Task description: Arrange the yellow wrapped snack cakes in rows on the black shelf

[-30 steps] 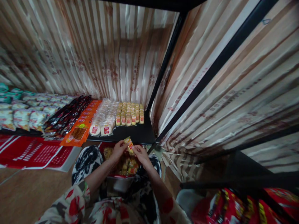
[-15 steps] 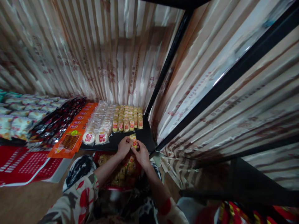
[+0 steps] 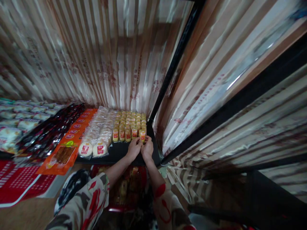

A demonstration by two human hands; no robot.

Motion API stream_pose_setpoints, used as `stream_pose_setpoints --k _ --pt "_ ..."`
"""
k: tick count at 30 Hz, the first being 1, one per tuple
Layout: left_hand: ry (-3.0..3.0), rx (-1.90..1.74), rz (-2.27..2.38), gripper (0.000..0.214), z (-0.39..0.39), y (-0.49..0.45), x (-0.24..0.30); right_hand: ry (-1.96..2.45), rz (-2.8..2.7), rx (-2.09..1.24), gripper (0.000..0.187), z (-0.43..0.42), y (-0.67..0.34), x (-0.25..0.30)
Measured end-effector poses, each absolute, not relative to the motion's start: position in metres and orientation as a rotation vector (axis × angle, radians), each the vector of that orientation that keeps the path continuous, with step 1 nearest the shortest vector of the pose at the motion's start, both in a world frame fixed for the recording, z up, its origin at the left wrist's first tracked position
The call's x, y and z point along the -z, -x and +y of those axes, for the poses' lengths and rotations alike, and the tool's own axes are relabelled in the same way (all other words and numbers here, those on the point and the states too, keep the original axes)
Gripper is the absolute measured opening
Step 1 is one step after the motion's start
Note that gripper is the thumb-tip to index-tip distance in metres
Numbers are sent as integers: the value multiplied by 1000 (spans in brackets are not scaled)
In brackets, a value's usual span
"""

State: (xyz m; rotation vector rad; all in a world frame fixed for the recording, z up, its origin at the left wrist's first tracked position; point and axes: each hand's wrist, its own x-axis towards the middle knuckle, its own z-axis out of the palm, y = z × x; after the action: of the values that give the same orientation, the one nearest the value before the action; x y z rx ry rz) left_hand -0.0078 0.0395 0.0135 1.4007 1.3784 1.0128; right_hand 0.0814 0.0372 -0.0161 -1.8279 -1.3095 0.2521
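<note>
Both hands reach onto a black shelf [image 3: 121,150]. My left hand [image 3: 134,147] and my right hand [image 3: 147,147] meet, fingers pinched around a small yellow snack packet [image 3: 142,134] with a red label. They hold it upright at the front right end of the rows of identical yellow packets [image 3: 128,123]. Below my arms, a red bag [image 3: 124,188] on my lap holds more of these packets, dim and blurred.
Left of the yellow rows lie round white cakes in clear wrap [image 3: 97,140], orange packets [image 3: 69,140], dark packets [image 3: 48,134] and pale bags [image 3: 14,121]. A black shelf post [image 3: 172,70] rises at the right. Striped curtain surrounds the shelf. A red mat [image 3: 14,182] lies lower left.
Both hands carried the yellow packet up from above the bag on my lap to the shelf, reaching the front of the yellow rows. The view tilted forward.
</note>
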Motion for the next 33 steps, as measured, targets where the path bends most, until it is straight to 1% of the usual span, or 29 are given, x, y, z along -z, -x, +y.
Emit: stream_pose_setpoints --k 8,15,20,25,30,33 --pt "-1359 -993 1405 31 53 11 -14 1773 -1386 -133 15 58 -76 32" --pt "-1399 -974 1449 34 51 19 -13 1723 -1381 -178 15 58 -69 39" --pt "-1506 -1045 1413 30 52 18 -7 1728 -1386 -181 19 57 -69 41" --pt "-1499 -1020 1372 26 52 17 -4 1746 -1388 -247 19 59 -70 43" --pt "-1592 -1063 1411 25 31 29 -5 1693 -1384 -181 15 46 -67 31" --pt "-1643 -1067 1372 24 3 47 0 1637 -1323 -180 18 20 -62 24"
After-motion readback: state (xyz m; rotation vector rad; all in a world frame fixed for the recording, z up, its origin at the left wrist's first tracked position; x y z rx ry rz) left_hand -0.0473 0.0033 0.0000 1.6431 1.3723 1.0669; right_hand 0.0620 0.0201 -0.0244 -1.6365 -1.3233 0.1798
